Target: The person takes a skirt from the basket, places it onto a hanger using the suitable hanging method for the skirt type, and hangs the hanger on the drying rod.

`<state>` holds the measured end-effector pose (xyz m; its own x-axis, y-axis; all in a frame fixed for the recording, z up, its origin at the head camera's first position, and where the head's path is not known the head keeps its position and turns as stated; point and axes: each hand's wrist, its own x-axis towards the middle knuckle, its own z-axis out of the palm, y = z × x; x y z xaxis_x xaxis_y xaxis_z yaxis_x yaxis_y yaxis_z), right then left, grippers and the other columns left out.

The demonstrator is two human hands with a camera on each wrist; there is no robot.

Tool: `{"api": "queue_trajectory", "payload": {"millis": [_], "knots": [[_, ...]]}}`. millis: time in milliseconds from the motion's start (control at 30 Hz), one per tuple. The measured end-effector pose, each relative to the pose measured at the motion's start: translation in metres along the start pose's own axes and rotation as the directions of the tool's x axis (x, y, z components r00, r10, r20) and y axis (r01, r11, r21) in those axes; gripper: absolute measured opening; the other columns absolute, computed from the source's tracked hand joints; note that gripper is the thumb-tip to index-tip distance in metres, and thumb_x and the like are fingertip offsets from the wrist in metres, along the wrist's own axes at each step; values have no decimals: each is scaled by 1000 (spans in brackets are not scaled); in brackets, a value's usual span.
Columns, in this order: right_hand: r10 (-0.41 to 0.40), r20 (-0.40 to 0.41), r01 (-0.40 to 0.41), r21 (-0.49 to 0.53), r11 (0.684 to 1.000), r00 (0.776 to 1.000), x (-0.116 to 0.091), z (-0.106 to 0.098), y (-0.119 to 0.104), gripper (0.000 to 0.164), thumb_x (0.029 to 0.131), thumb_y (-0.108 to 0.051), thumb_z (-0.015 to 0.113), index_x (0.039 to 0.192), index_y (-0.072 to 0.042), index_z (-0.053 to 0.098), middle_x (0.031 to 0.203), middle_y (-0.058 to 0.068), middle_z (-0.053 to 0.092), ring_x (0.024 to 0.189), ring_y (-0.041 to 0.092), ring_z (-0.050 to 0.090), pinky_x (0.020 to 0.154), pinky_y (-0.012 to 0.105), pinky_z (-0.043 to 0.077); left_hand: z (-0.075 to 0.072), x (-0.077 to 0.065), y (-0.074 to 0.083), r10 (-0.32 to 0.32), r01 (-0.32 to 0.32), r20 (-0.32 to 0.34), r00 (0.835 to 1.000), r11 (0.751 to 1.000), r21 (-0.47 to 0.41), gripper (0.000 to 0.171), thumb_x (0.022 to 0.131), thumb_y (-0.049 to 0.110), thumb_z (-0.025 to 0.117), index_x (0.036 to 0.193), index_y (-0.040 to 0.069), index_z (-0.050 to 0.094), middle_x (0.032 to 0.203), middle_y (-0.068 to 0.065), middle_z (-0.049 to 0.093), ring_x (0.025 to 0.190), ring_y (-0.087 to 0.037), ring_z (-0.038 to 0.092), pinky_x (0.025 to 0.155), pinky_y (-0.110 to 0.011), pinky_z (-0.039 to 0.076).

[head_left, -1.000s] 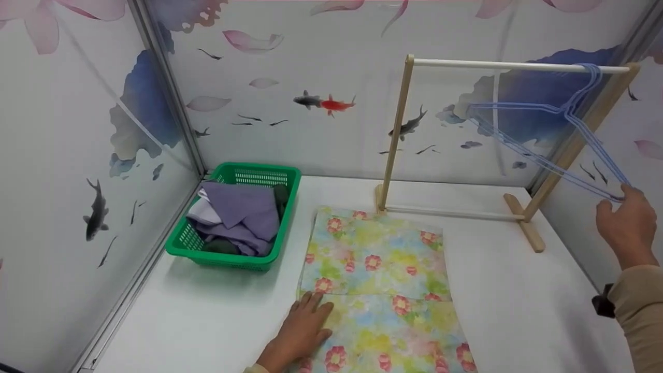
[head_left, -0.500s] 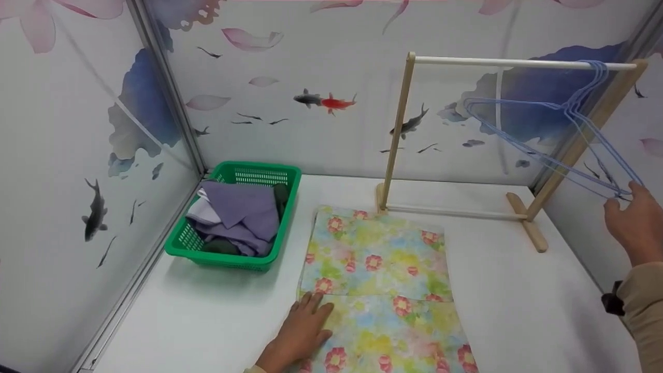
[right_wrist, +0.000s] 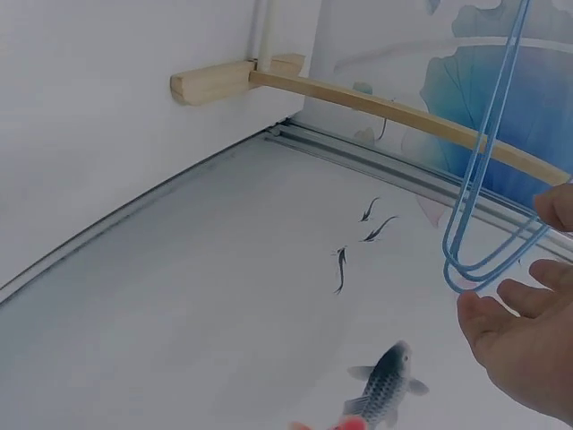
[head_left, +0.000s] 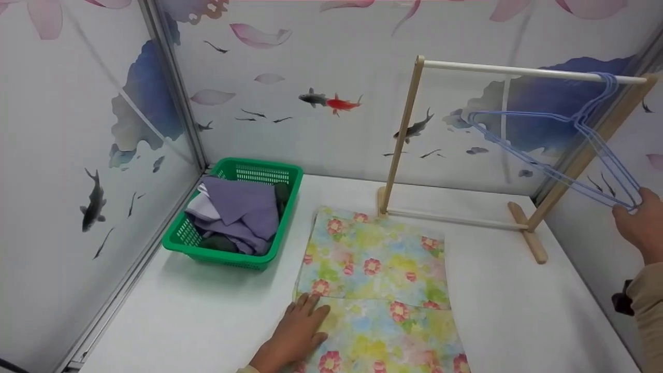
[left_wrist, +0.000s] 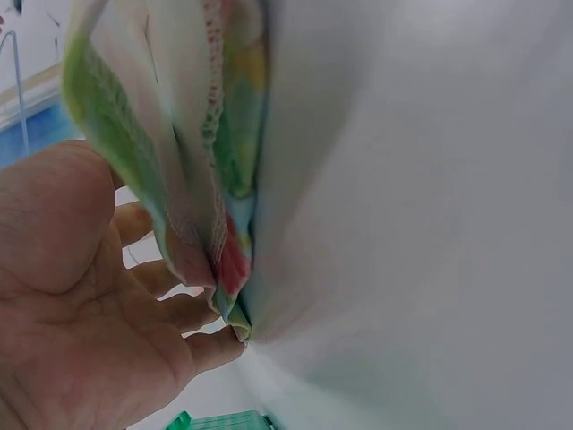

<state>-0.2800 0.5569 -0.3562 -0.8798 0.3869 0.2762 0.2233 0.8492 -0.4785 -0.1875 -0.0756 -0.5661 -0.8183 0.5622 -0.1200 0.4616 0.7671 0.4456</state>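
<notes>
A floral cloth lies folded on the white table, with a seam or edge across its middle. My left hand rests on its left edge, fingers extended; in the left wrist view the cloth's stitched layers stand beside the fingers. Blue hangers hang bunched at the right end of the rack's white bar. At their lower right corner, my right hand holds the wires between thumb and fingers. The right wrist view shows the hangers' rounded end near the fingertips.
A green basket at the back left contains purple, white and dark cloths. The wooden rack stands at the back right, its foot on the table. Printed wall panels enclose the table.
My right hand has shifted slightly right and down with the hangers' corner, and the hangers have swung a little. My left hand stays on the cloth. The head view has tilted slightly.
</notes>
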Motion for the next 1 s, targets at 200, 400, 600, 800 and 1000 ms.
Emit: {"api": "queue_trajectory", "payload": {"millis": [200, 400, 600, 800, 1000], "knots": [[11, 74, -11, -1, 1000, 997, 6, 1, -1, 68, 92, -23, 38, 139, 13, 5, 136, 41, 12, 124, 56, 15, 99, 60, 17, -1, -3, -1, -17, 17, 16, 1000, 1000, 1, 54, 92, 39, 53, 140, 21, 37, 147, -14, 23, 134, -37, 17, 98, -58, 24], [38, 131, -36, -15, 999, 991, 9, 1, -2, 70, 94, -29, 36, 140, 11, 1, 138, 40, 6, 125, 56, 10, 97, 62, 16, -1, -2, -3, -10, 10, 10, 1000, 1000, 11, 54, 91, 38, 55, 139, 20, 38, 146, -15, 24, 133, -38, 18, 97, -59, 24], [77, 136, -75, -22, 997, 988, 10, 3, -2, 69, 95, -29, 36, 140, 11, 3, 139, 39, 7, 127, 54, 10, 98, 61, 17, -1, -2, -3, -8, 8, 17, 1000, 1000, 11, 54, 92, 39, 53, 140, 20, 37, 147, -15, 23, 133, -38, 17, 97, -58, 24], [61, 45, -60, -33, 998, 997, 14, 6, 0, 62, 93, -19, 38, 138, 14, 12, 139, 38, 13, 128, 52, 12, 99, 59, 18, -1, -2, 1, -11, 11, 8, 1000, 1000, 22, 54, 92, 40, 52, 140, 21, 36, 148, -13, 23, 134, -36, 17, 98, -57, 24], [65, 51, -63, -32, 997, 997, 21, 6, 7, 64, 94, -23, 37, 141, 10, 9, 142, 35, 8, 131, 49, 6, 99, 60, 16, 0, 1, 1, -40, 40, 23, 999, 999, 24, 55, 92, 41, 52, 140, 22, 37, 148, -12, 22, 135, -35, 15, 99, -57, 22]]}}
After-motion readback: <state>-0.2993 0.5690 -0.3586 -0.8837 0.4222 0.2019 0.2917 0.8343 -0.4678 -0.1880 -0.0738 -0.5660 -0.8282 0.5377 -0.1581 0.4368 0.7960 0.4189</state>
